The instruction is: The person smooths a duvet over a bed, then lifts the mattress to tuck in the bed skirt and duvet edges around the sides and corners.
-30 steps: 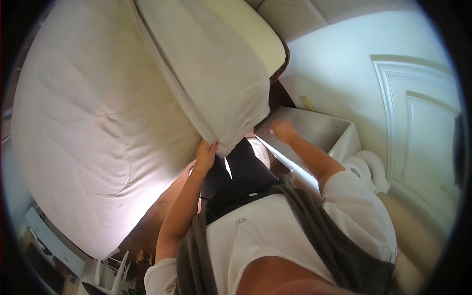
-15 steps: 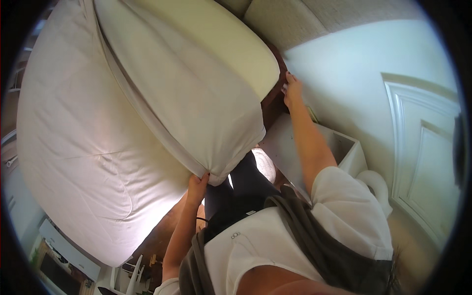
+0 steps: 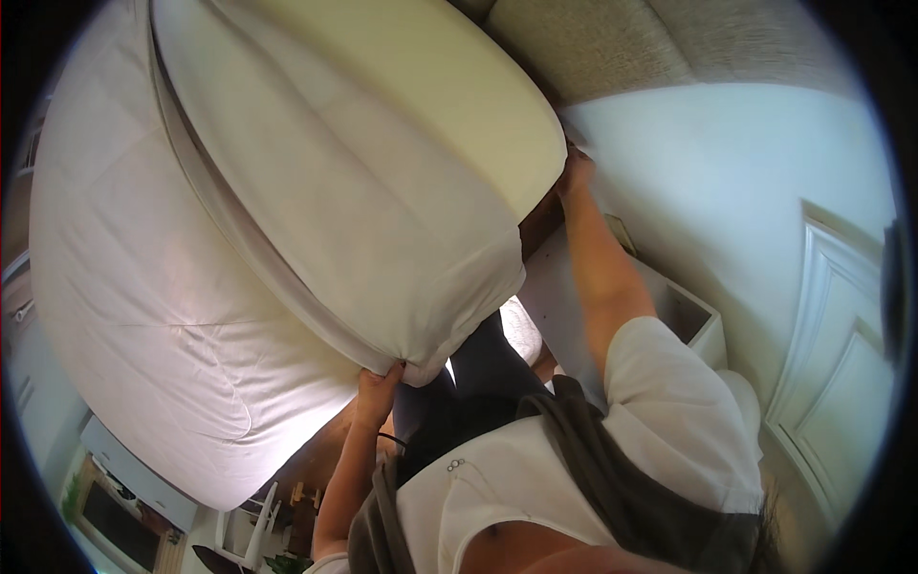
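Note:
A pale beige bed sheet point(image 3: 325, 182) lies over the left and near part of a cream mattress point(image 3: 469, 105), whose far right part is bare. With its fingers pinched, my left hand point(image 3: 381, 381) holds the gathered edge of the sheet at the mattress's near corner, just in front of my legs. A long fold runs from that hand up to the far left. My right arm is stretched out to the mattress's right corner. There my right hand point(image 3: 575, 172) is beside the mattress edge and the dark wooden bed frame point(image 3: 543, 218); its fingers are mostly hidden.
A bedside cabinet point(image 3: 585, 277) stands under my right forearm, against a white wall point(image 3: 688, 163). A padded headboard point(image 3: 612, 48) runs along the far right. At right is a panelled white door point(image 3: 832, 325). A white chair point(image 3: 256, 531) is at lower left.
My right hand has moved slightly farther toward the mattress corner, and its fingers have gone out of sight. My left hand keeps the sheet edge. The view has shifted a little.

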A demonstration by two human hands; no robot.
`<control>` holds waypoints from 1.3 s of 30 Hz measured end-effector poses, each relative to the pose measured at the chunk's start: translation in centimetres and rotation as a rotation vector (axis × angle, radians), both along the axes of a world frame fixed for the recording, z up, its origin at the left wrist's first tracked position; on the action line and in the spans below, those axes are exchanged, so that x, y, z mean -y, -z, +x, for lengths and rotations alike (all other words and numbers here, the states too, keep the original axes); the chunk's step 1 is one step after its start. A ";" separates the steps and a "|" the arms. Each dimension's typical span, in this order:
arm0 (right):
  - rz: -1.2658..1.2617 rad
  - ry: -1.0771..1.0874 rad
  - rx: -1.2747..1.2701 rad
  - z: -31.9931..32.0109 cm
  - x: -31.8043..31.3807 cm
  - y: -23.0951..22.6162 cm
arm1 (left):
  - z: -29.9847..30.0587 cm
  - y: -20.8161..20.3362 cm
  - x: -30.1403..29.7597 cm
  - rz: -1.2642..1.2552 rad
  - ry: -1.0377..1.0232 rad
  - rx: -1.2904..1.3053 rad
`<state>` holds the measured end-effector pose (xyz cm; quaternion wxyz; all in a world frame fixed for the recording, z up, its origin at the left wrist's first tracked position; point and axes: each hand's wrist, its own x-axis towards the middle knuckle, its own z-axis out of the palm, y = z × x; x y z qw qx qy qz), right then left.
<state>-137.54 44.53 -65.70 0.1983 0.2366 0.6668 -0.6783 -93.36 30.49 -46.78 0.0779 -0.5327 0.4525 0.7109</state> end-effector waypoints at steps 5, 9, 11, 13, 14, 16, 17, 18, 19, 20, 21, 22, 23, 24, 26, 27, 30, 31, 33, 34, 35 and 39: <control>0.209 -0.035 -0.038 0.3 -0.4 -2.2 | -0.1 -0.2 0.1 0.021 -0.019 -0.019; 0.153 0.012 -0.139 0.6 0.7 -6.2 | -0.6 -0.4 0.0 0.003 0.019 0.016; 0.046 -0.080 -0.081 2.0 3.4 -9.6 | -0.2 -0.2 -0.2 -0.028 -0.050 -0.017; -0.053 -0.161 -0.041 2.5 3.9 -12.1 | -0.1 -0.2 -0.2 -0.028 0.010 0.013; 0.290 -0.317 -0.323 2.1 3.2 -12.4 | 0.0 -0.2 -0.3 -0.043 -0.001 -0.003; 0.597 -0.485 -0.643 2.2 5.3 -15.3 | 0.0 -0.5 -0.4 -0.017 0.053 -0.082; 0.577 -0.485 -0.707 3.1 7.5 -18.8 | -1.0 -2.2 0.2 -0.055 0.161 -0.022; 0.554 -0.475 -0.775 3.7 9.8 -21.6 | -1.7 -3.0 0.3 -0.082 0.125 -0.028; 0.437 -0.519 -0.916 4.1 11.9 -22.8 | -2.3 -3.6 0.3 -0.022 0.135 -0.046; 0.321 -0.590 -0.982 4.8 14.5 -24.1 | -2.6 -4.1 0.3 0.036 0.144 -0.064; 0.190 -0.668 -1.045 6.0 17.9 -25.6 | -1.5 -3.1 -0.6 0.041 0.028 -0.111; 0.088 -0.772 -1.032 7.3 21.3 -26.6 | -1.2 -2.7 -0.9 0.026 -0.014 -0.117; -0.007 -0.876 -1.004 9.0 24.7 -27.1 | -0.7 -2.6 -1.3 -0.063 0.040 -0.099; -0.071 -0.929 -0.970 10.5 28.0 -27.1 | -0.4 -2.6 -1.6 -0.146 0.101 -0.085; -0.117 -1.041 -0.929 13.5 34.3 -26.8 | -0.2 -3.0 -1.9 -0.197 0.124 -0.061; 0.003 -1.143 -0.959 14.7 37.0 -26.6 | -0.2 -3.2 -2.1 -0.256 0.176 -0.037; 0.317 -1.233 -0.972 14.9 43.3 -23.3 | -0.9 -3.5 -2.6 -0.186 0.086 -0.082; 0.226 -1.508 -0.569 15.6 45.0 -24.7 | -0.2 -3.6 -3.0 -0.165 0.039 -0.059; -0.381 -1.356 -0.852 15.4 47.5 -23.6 | -0.8 -3.4 -3.6 -0.335 0.131 -0.131; -0.391 -1.404 -0.795 18.1 48.1 -24.4 | -0.2 -3.1 -3.7 -0.322 0.084 -0.108; -0.204 -1.480 -0.963 19.9 49.2 -26.5 | 0.5 -1.8 -4.2 -0.327 0.098 -0.116; -0.076 -1.497 -1.091 23.3 48.5 -22.8 | 0.3 0.3 -4.8 -0.293 0.024 -0.084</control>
